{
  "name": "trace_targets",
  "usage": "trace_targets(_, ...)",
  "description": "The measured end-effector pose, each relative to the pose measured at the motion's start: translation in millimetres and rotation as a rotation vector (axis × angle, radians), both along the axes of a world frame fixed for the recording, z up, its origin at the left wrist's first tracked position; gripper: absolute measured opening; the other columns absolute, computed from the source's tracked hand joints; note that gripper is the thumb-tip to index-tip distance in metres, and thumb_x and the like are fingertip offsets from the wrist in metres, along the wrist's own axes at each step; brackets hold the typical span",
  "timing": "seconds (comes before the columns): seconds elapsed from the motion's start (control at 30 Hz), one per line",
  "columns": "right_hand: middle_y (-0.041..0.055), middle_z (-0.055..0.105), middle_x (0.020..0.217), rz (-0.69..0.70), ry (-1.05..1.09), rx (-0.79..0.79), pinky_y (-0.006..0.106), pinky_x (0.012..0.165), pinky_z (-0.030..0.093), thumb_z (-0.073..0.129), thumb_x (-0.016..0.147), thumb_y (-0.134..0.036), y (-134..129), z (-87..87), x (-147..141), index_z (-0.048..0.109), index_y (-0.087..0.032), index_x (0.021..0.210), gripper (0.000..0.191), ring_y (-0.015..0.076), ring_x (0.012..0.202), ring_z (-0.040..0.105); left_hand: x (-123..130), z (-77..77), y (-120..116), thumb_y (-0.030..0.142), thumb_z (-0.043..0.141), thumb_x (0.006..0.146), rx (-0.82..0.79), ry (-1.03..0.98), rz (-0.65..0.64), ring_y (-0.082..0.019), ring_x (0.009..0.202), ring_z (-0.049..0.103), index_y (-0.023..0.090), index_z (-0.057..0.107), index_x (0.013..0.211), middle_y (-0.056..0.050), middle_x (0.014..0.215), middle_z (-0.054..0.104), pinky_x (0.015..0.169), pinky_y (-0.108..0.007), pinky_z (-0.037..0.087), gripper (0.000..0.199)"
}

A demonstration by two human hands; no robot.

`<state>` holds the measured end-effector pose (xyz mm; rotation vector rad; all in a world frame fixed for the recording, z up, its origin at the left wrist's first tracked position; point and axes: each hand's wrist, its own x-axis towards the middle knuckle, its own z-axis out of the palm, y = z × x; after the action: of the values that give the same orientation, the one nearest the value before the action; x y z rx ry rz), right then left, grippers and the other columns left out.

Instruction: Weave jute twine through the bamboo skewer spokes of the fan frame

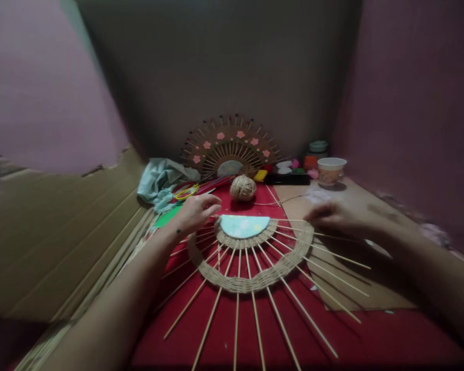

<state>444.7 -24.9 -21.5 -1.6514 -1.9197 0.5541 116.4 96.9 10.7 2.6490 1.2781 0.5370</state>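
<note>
Back wall [220, 62], upper centre: grey, plain. Left wall [42, 77], upper left: pale mauve. Right wall [413, 103], upper right: darker purple. Corrugated cardboard [62, 242], left edge: torn along top. Red surface [371, 350], bottom of frame. Light: dim overall, brighter upper left, lower corners in shadow.

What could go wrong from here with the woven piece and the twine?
The thin sticks jut bare past the woven band, so an arm could catch or bend one. The round ball of twine sits loose on the red surface and might roll if bumped by the left hand, which is near it.
</note>
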Motion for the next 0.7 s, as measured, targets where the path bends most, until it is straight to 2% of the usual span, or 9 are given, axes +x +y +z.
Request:
trace_targets(0.1,0.0036,0.073,0.082,-0.002,-0.006,-0.078,0.027,0.067,0.052,0.061,0.074,-0.022,1.8,1.1,1.6,0.075,-0.019,0.088,0.021,0.0178,0.074,0.065,31.3,8.8,-22.0,0.031,0.052,0.083,-0.102,-0.084,-0.152,-0.016,0.086,0.064,0.015,0.069,0.098,-0.004,0.096,0.072,0.079,-0.025,0.048,0.028)
trace_targets(0.23,0.0040,0.071,0.078,-0.059,-0.022,-0.089,0.028,0.064,0.049,0.064,0.073,-0.024,2.7,1.8,3.3,0.073,-0.018,0.098,0.027,0.0168,0.070,0.063,74.5,12.7,-40.1,0.029,0.055,0.083,-0.161,-0.071,-0.288,-0.015,0.089,0.064,0.016,0.068,0.101,-0.005,0.101,0.071,0.081,-0.026,0.048,0.026)
trace_targets(0.43,0.0033,0.068,0.077,-0.057,0.083,-0.070,0.026,0.062,0.046,0.065,0.070,-0.021,3.1,-0.7,0.0,0.069,-0.016,0.104,0.035,0.0156,0.068,0.059,131.3,-12.0,-40.4,0.028,0.056,0.081,-0.155,0.043,-0.412,-0.021,0.102,0.061,0.014,0.062,0.114,-0.010,0.113,0.067,0.086,-0.029,0.046,0.036)
trace_targets(0.5,0.0038,0.068,0.080,0.013,0.128,-0.040,0.026,0.064,0.046,0.062,0.070,-0.019,3.8,-1.8,-0.2,0.070,-0.015,0.098,0.030,0.0159,0.072,0.059,145.3,-19.8,-37.1,0.031,0.056,0.080,-0.202,0.050,-0.457,-0.021,0.095,0.062,0.014,0.064,0.110,-0.008,0.106,0.068,0.079,-0.027,0.046,0.034)
trace_targets(0.57,0.0040,0.068,0.082,0.083,0.173,-0.043,0.026,0.066,0.046,0.060,0.070,-0.019,4.0,-1.5,0.6,0.070,-0.015,0.092,0.024,0.0159,0.074,0.059,156.9,-24.9,-33.2,0.034,0.058,0.078,-0.268,0.044,-0.461,-0.019,0.082,0.062,0.014,0.066,0.098,-0.005,0.089,0.068,0.067,-0.025,0.044,0.029)
trace_targets(0.63,0.0031,0.066,0.081,0.103,0.231,-0.093,0.025,0.064,0.046,0.059,0.069,-0.018,3.3,0.6,2.4,0.068,-0.016,0.095,0.027,0.0149,0.071,0.058,166.4,-27.9,-29.6,0.036,0.063,0.073,-0.365,0.004,-0.411,-0.016,0.071,0.059,0.013,0.067,0.087,-0.002,0.075,0.065,0.058,-0.023,0.040,0.027)
trace_targets(0.7,0.0018,0.064,0.078,0.081,0.310,-0.165,0.024,0.060,0.045,0.059,0.067,-0.016,1.6,4.0,4.6,0.064,-0.016,0.101,0.034,0.0133,0.066,0.057,174.2,-29.8,-27.2,0.036,0.067,0.067,-0.527,-0.090,-0.378,-0.014,0.065,0.056,0.012,0.065,0.083,0.000,0.070,0.062,0.055,-0.022,0.039,0.028)
